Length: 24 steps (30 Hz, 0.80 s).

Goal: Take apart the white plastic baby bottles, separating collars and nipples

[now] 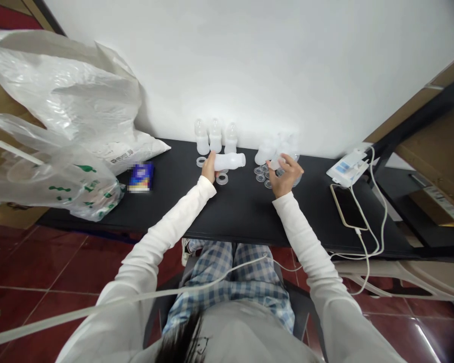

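My left hand [209, 168] grips a translucent plastic bottle [230, 161] held on its side, its neck pointing right, just above the black table [242, 212]. My right hand [285, 176] is closed on a small clear part [275, 164], too small to name, beside several clear caps and rings [261, 174] on the table. Three assembled bottles [215, 136] stand upright in a row at the wall. A cluster of further clear bottle parts [276, 147] stands behind my right hand. White rings [222, 179] lie below the held bottle.
Big plastic bags [60, 126] fill the table's left end, with a small blue packet [140, 176] beside them. At the right lie a phone [348, 206] on a cable and a white device [350, 167]. A black frame [412, 126] rises on the right.
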Each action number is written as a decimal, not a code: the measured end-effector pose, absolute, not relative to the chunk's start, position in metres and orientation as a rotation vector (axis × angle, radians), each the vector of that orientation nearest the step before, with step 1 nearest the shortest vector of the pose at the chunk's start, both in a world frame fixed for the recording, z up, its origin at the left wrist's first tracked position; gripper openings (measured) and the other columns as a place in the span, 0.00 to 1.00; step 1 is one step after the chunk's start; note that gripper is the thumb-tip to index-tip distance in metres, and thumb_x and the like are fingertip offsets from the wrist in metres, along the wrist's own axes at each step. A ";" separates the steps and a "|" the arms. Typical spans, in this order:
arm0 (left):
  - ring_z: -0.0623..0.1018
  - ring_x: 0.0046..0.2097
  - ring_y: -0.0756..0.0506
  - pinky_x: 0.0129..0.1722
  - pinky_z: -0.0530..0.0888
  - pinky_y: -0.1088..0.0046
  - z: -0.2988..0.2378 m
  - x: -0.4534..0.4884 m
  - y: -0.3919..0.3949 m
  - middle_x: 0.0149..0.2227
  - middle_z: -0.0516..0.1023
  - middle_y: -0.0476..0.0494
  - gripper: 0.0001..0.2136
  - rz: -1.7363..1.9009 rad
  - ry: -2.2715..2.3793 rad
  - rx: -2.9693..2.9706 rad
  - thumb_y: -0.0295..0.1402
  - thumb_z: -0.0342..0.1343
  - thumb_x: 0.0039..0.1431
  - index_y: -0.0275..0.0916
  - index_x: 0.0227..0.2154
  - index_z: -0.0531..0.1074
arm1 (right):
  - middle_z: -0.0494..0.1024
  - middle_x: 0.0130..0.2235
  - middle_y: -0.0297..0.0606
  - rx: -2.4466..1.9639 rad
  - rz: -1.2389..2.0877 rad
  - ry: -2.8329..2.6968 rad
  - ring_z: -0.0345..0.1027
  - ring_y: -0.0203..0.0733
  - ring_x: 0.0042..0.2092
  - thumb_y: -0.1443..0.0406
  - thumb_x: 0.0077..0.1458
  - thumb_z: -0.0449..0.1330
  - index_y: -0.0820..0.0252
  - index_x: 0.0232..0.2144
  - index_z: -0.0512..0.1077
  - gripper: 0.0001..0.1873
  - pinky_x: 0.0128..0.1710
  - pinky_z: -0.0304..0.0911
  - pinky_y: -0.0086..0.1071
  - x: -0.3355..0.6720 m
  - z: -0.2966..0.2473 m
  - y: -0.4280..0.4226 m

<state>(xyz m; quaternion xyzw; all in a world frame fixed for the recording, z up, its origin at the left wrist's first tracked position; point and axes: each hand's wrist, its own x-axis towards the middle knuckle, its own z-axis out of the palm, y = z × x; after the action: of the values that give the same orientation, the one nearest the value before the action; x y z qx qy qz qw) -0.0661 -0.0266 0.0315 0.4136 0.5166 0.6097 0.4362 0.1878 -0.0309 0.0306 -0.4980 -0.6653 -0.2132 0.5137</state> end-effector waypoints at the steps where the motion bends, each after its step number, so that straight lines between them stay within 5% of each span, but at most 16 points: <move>1: 0.70 0.22 0.50 0.17 0.60 0.74 0.034 -0.065 -0.026 0.22 0.70 0.46 0.27 1.520 1.236 1.012 0.61 0.44 0.61 0.39 0.28 0.68 | 0.78 0.48 0.50 -1.232 -0.482 -1.556 0.69 0.55 0.51 0.48 0.61 0.57 0.56 0.42 0.72 0.19 0.52 0.60 0.52 0.191 0.034 -0.030; 4: 0.76 0.31 0.49 0.23 0.67 0.75 0.042 -0.056 -0.026 0.31 0.76 0.43 0.22 1.517 1.130 1.014 0.57 0.50 0.60 0.40 0.34 0.67 | 0.76 0.48 0.54 -1.331 -0.362 -1.515 0.69 0.57 0.49 0.42 0.58 0.56 0.60 0.51 0.70 0.32 0.53 0.58 0.56 0.199 0.043 -0.029; 8: 0.79 0.41 0.49 0.39 0.76 0.72 0.044 -0.034 -0.024 0.40 0.76 0.44 0.17 1.393 1.125 1.020 0.39 0.63 0.54 0.42 0.38 0.61 | 0.74 0.49 0.54 -1.391 -0.280 -1.486 0.68 0.56 0.48 0.42 0.62 0.48 0.62 0.54 0.68 0.34 0.53 0.58 0.55 0.202 0.045 -0.028; 15: 0.75 0.51 0.40 0.56 0.69 0.58 0.040 0.004 0.008 0.44 0.74 0.40 0.23 1.212 1.566 1.404 0.28 0.69 0.46 0.42 0.36 0.58 | 0.73 0.52 0.56 -1.405 -0.275 -1.395 0.67 0.57 0.50 0.43 0.65 0.39 0.62 0.59 0.66 0.37 0.54 0.57 0.56 0.202 0.049 -0.032; 18: 0.72 0.56 0.33 0.59 0.64 0.50 0.039 0.017 0.026 0.44 0.75 0.40 0.25 1.197 1.696 1.460 0.25 0.70 0.43 0.43 0.34 0.57 | 0.72 0.53 0.56 -1.395 -0.267 -1.392 0.67 0.57 0.50 0.44 0.66 0.36 0.63 0.62 0.63 0.38 0.54 0.57 0.56 0.201 0.050 -0.034; 24: 0.75 0.53 0.38 0.57 0.67 0.57 0.033 0.038 0.050 0.47 0.72 0.37 0.23 1.235 1.627 1.463 0.22 0.67 0.47 0.41 0.38 0.58 | 0.70 0.58 0.58 -1.378 -0.272 -1.377 0.67 0.58 0.54 0.46 0.67 0.29 0.62 0.63 0.62 0.39 0.54 0.57 0.56 0.200 0.051 -0.035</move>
<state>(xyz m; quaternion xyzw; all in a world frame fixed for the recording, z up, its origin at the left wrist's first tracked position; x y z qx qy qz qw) 0.0383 0.0504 0.0328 0.5538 0.6157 0.4674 0.3093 0.1997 -0.0347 0.0506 -0.5832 -0.5826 -0.1153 0.5542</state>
